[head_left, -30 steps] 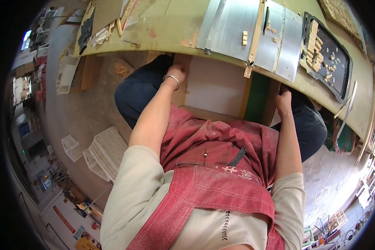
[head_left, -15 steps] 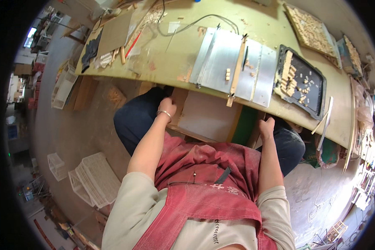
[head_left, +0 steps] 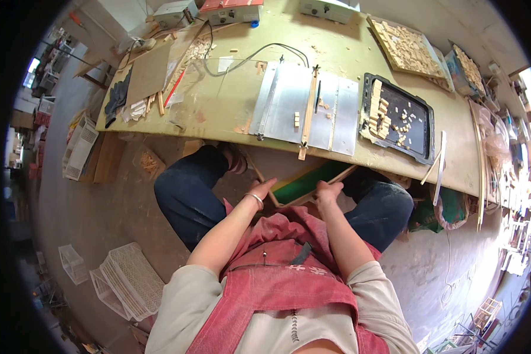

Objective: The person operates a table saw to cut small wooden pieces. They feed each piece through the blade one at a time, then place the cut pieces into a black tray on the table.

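Note:
Below the table's front edge, a shallow wooden-sided tray [head_left: 304,182] lies over my lap, with a corner toward me. Its floor shows a green strip, a yellow line and a pale part; the far end is hidden under the table. My left hand [head_left: 262,189] is closed on the wooden side near that corner. On the other side, my right hand [head_left: 327,192] grips the wooden edge. Above the tray, a metal plate [head_left: 277,97] with a wooden strip [head_left: 310,112] across it rests on the table, several small wooden blocks on it.
A black tray [head_left: 422,127] with small wooden pieces stands right of the plate. Farther back is a board of wooden blocks [head_left: 404,47]. A dark glove [head_left: 117,99] and cardboard [head_left: 153,74] lie at the left. White plastic baskets [head_left: 130,277] stand on the floor.
My hands have come closer together and toward my body. The wooden-sided tray has turned, so a corner points at me. The view has shifted, showing more of the table's back.

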{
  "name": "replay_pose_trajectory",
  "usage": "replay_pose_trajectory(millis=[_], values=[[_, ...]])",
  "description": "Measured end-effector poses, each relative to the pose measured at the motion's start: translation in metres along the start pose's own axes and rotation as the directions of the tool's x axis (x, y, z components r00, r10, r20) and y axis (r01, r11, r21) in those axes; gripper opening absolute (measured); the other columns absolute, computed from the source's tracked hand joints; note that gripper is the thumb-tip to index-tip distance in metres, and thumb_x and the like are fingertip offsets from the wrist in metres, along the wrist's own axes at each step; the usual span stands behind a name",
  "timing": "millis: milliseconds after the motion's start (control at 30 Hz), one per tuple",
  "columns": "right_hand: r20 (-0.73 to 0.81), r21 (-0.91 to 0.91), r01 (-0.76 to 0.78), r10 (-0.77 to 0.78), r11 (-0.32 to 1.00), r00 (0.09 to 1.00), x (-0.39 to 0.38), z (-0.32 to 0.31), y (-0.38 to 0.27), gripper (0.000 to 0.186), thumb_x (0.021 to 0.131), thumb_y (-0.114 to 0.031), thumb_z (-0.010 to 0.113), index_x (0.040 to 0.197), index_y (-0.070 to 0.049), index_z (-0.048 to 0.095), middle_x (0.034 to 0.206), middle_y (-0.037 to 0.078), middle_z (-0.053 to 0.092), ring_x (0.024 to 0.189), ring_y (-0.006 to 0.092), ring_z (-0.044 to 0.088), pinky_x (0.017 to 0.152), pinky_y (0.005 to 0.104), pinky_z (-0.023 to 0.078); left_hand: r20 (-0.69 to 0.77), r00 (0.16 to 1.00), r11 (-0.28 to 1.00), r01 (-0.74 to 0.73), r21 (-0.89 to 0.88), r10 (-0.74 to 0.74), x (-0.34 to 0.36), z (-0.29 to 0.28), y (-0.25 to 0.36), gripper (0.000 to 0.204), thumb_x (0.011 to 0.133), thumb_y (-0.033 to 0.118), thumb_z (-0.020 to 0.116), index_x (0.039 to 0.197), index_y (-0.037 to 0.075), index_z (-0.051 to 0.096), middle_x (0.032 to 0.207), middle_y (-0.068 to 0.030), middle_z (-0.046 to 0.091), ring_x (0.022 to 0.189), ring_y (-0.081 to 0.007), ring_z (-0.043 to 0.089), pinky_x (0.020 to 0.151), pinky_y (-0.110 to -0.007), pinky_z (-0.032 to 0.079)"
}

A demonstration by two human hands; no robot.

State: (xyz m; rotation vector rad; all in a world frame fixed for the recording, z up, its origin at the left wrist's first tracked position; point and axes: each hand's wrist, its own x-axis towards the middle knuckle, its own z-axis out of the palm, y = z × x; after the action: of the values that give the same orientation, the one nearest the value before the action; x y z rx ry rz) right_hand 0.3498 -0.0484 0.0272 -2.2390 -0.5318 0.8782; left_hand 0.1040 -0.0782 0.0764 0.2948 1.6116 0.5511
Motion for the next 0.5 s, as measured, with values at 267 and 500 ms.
replay_pose_trajectory(millis=[267,500], values=[[0.499,-0.017,-0.182,0.166,0.983,0.851,-0.105,-0.025,-0.002,0.044,0.091,-0.011,0.074,0.127,0.012,0.066,0.119,0.021,0.074,0.106,0.0285,0.072,0.091,0.0387,0.059,-0.199,0.963,0.947,-0.119,0.297,0.183,0.026,-0.072,-0.019,0.043,0.076,0.006,0.086,0.115,-0.007,0.075,0.108,-0.0233,0.079,0.094,-0.0332,0.079,0.075,-0.047,0.063],[0.809,0.027,0.204,-0.141,0.979,0.571,-0.134,-0.086,-0.062,0.026,0.095,-0.009,0.072,0.112,0.009,0.077,0.095,0.012,0.079,0.090,0.0195,0.074,0.080,0.0319,0.059,-0.131,0.984,0.659,0.018,0.752,0.123,0.045,-0.090,0.009,0.050,0.080,0.019,0.090,0.124,-0.001,0.078,0.120,-0.0217,0.080,0.107,-0.0359,0.078,0.091,-0.045,0.063]])
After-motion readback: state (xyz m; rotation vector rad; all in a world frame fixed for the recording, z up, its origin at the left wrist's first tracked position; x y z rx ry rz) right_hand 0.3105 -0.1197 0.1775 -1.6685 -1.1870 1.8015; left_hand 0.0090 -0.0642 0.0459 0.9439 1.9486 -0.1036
